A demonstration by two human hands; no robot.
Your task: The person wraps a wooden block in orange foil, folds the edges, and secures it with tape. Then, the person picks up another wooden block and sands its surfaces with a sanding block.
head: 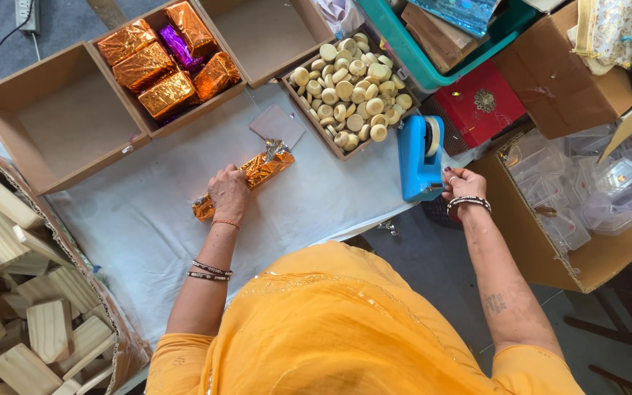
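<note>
My left hand point(228, 192) presses down on an orange foil-wrapped block point(261, 170) that lies on the white cloth point(148, 234). One end of the foil is twisted and crinkled. My right hand point(462, 189) rests against the base of a blue tape dispenser point(418, 157) at the table's right edge, fingers curled beside it. A small pale square card point(277, 124) lies just beyond the wrapped block.
A wooden tray holds several orange and purple foil-wrapped blocks point(166, 62). Another tray holds several round cream pieces point(352, 84). Bare wooden blocks point(31, 307) fill a box at left. A cardboard box of clear plastic containers point(594, 190) stands at right, near a red box point(480, 106).
</note>
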